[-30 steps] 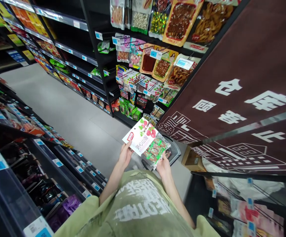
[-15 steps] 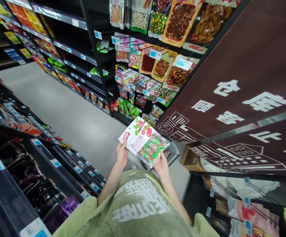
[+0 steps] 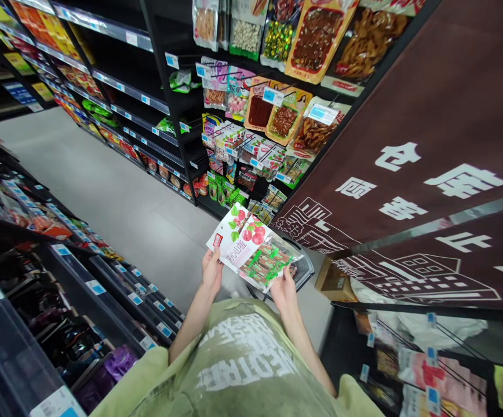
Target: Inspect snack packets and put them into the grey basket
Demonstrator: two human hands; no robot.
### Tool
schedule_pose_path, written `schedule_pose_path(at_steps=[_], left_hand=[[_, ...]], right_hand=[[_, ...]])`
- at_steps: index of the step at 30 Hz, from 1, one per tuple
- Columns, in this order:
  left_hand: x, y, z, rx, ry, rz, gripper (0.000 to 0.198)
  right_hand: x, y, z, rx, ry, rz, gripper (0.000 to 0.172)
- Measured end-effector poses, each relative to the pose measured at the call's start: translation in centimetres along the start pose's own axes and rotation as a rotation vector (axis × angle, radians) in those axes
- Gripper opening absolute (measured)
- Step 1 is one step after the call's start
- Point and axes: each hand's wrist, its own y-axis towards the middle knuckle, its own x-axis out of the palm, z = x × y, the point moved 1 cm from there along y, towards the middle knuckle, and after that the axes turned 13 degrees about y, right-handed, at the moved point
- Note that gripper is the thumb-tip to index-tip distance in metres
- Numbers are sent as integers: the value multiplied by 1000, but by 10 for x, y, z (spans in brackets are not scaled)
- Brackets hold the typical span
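Note:
I hold a white snack packet [image 3: 251,246] printed with red fruit, its clear window showing green-and-red wrapped sweets. My left hand [image 3: 212,271] grips its lower left edge with the thumb on top. My right hand [image 3: 283,293] pinches its lower right edge. The packet is held flat in front of my chest, above a dark shopping basket [image 3: 300,268] on the floor.
Black shelves [image 3: 164,110] with hanging snack bags line the aisle ahead. Low shelves [image 3: 60,278] with blue price tags run along my left. A brown curtain [image 3: 408,162] with white characters hangs at right, a cardboard box [image 3: 334,279] beneath it. Grey floor [image 3: 104,191] stretches away left.
The packet has turned slightly and shifted a little left and up in both hands; the view has drifted a bit.

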Motion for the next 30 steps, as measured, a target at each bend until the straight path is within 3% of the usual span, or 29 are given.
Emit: schedule_pose_path(at_steps=[7, 14, 24, 30], left_hand=[[-1, -1, -2, -6, -11, -21, 41], [3, -3, 0, -23, -15, -4, 37], [11, -11, 9, -47, -37, -13, 35], [12, -12, 9, -37, -43, -36, 21]], right_hand=[[2, -1, -1, 50, -26, -54, 19], [-2, 3, -1, 83, 35, 14, 16], [-13, 10, 1, 199, -29, -15, 28], [-22, 14, 1, 203, -57, -18, 26]])
